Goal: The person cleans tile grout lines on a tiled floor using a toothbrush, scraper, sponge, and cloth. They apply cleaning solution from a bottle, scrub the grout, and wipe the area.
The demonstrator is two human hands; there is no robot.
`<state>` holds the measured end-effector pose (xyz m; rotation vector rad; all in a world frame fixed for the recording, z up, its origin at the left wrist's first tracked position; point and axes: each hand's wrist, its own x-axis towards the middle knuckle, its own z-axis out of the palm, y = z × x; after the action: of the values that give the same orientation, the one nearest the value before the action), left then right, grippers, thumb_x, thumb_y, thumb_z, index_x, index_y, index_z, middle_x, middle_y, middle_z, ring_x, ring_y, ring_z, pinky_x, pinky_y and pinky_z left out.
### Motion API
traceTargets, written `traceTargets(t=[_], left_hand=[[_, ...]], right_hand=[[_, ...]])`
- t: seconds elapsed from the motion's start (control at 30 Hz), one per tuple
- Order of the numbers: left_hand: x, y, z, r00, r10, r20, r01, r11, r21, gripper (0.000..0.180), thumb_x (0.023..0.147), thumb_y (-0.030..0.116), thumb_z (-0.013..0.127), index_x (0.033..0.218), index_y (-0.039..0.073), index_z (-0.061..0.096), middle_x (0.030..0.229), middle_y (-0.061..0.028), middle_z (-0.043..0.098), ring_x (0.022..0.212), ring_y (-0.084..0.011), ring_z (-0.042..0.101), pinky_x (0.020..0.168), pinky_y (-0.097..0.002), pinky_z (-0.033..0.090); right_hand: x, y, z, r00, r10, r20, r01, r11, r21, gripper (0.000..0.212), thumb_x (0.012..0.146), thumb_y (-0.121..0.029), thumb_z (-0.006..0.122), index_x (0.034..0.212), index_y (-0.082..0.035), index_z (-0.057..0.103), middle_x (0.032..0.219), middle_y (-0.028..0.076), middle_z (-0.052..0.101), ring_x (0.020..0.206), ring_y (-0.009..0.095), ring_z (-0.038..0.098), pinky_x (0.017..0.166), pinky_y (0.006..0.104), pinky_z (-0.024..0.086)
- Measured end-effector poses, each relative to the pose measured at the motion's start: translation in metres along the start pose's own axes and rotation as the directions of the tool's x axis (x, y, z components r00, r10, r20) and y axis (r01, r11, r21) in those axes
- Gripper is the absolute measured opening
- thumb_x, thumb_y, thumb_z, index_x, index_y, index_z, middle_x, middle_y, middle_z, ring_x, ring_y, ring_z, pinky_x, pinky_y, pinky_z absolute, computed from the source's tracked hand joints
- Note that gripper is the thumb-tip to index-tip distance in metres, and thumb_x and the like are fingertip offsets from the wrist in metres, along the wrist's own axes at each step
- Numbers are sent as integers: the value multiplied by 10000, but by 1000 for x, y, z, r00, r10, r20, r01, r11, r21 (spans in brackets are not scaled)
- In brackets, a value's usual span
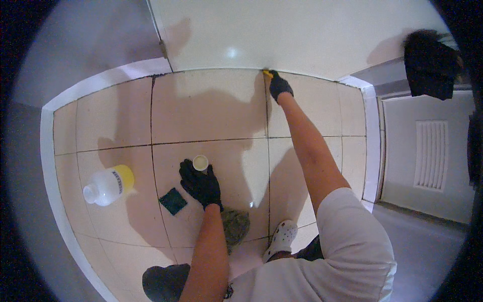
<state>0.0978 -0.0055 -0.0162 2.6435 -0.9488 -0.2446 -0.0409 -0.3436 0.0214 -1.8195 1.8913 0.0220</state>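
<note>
My right hand [280, 87], in a dark glove, reaches far out to the foot of the wall. It is closed on a small yellow tool [268, 74] with a dark tip, pressed where wall and floor meet; its exact kind is too small to make out. Nearer to me, my left hand [202, 187], gloved in black, rests on the tiles with fingers stretched. A small round white cup [200, 162] with pale contents sits between its thumb and forefinger, apparently touching them. Beside that hand lies a dark green scouring pad [173, 201].
At the left lies a white and yellow bottle [109, 185] on its side. A crumpled grey-green cloth [235, 227] is behind my left wrist, near my white clog [283, 237]. Pale walls with white skirting border the tiled floor [211, 116]. A vented white panel [430, 156] stands at the right.
</note>
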Motion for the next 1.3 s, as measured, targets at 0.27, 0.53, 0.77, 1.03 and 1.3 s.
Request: traceTargets(t=[0.27,0.53,0.77,1.03,1.3], left_hand=[[1,-12,6,1000,-28,-6,29,998,47,667,799,377,598,1333,64,348,1391,-128,333,1287,-290,298,1011,-467,245],[3,-2,-5,995,15,-99,-12,999,30,642,735,312,677,1249,12,436,1299,-164,444,1219,-315,387,993,-440,290],[1,-2,1,994,45,-104,-46,999,-4,641,738,316,677,1248,14,435,1305,-160,439,1227,-311,378,993,-438,292],[2,-4,-5,998,-4,-59,5,1000,15,657,754,331,660,1276,24,407,1327,-154,416,1234,-301,370,1002,-436,281],[0,-1,1,999,-27,33,27,999,-17,699,783,377,616,1344,73,331,1392,-116,334,1286,-291,298,1021,-470,242]], right_hand=[[-45,32,22,989,-84,124,109,971,-212,400,906,-300,299,1292,-239,382,1134,189,566,1024,367,559,853,462,445],[-29,40,32,987,-161,7,160,971,-175,380,915,-258,315,1292,-239,357,1039,218,596,946,387,584,807,472,455],[-1,10,8,999,-43,-17,41,990,-138,397,891,-215,332,1283,-234,391,1037,217,597,931,364,599,759,452,483],[-63,58,37,985,-158,66,168,967,-190,351,910,-231,339,1260,-234,364,985,253,592,912,420,576,771,505,449],[-56,34,18,997,-77,2,77,989,-126,363,905,-216,324,1263,-231,379,966,236,606,890,402,591,766,485,459]])
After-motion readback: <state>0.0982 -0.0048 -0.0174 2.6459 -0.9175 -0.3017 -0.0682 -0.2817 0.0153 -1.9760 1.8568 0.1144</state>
